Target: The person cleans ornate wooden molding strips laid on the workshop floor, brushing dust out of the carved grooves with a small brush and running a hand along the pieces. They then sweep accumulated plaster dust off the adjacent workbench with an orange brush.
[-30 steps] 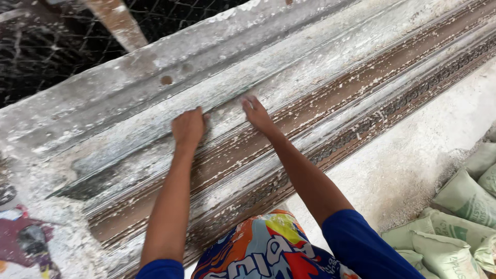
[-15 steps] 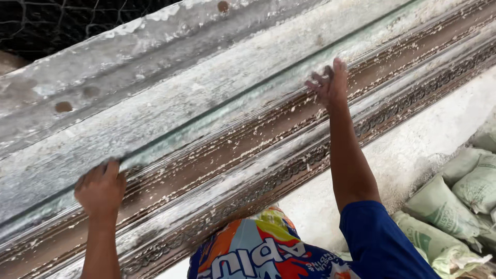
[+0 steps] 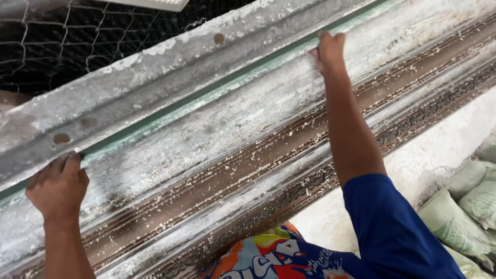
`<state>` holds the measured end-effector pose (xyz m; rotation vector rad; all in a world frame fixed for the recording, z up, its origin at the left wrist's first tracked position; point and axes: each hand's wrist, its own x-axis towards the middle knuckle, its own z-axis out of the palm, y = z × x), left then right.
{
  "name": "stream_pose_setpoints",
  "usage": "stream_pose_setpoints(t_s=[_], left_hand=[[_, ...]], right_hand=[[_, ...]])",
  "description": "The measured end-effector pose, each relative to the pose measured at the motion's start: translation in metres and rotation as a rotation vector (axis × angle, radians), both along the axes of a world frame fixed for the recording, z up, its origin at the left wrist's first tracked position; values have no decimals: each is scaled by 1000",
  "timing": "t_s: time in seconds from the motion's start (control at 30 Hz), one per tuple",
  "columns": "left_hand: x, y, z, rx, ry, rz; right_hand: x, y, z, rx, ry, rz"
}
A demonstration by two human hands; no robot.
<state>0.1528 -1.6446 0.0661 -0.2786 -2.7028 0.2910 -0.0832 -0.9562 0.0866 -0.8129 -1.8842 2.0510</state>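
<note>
View from a head camera looking down over a person's own arms at a long moulding form lying on a bench. Nearest the camera, between the two forearms, is the front of a brightly printed shirt (image 3: 268,258) in orange, blue and yellow, and a blue sleeve (image 3: 392,232) covers the right upper arm. Below and to the right of the right arm, pale green sacks (image 3: 465,201) lie on a dusty white floor (image 3: 429,150).

The long mould (image 3: 248,170) runs slantwise across the whole view, from lower left to upper right. It is brown with carved ridges and grooves, and caked with white plaster crumbs and dust. Along its far side lies a pale, plaster-covered strip (image 3: 222,119) with a thin green edge (image 3: 206,98).

The left hand (image 3: 58,188), at the lower left, has its fingers curled over the far edge of that strip, gripping it. The right hand (image 3: 329,50), well apart at the upper right, is closed the same way over the same edge, fingers hooked on top. Both arms are stretched forward.

Just beyond the hands runs a grey, plaster-smeared rail (image 3: 155,72) with round rusty spots. Behind it, farthest away, hangs dark wire mesh (image 3: 77,46)
</note>
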Motion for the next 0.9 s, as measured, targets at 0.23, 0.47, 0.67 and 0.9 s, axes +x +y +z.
stream_pose_setpoints(t_s=[0.23, 0.47, 0.67, 0.9], left_hand=[[-38, -5, -15, -61, -23, 10], [-22, -20, -26, -40, -7, -13], [-29, -24, -35, -70, 9, 1], [-47, -15, -28, -63, -62, 63]], right_hand=[[-31, -21, 3, 23, 114, -15], [-12, -21, -22, 157, -137, -140], [-17, -11, -47, 175, -150, -93], [-35, -20, -47, 265, -8, -19]])
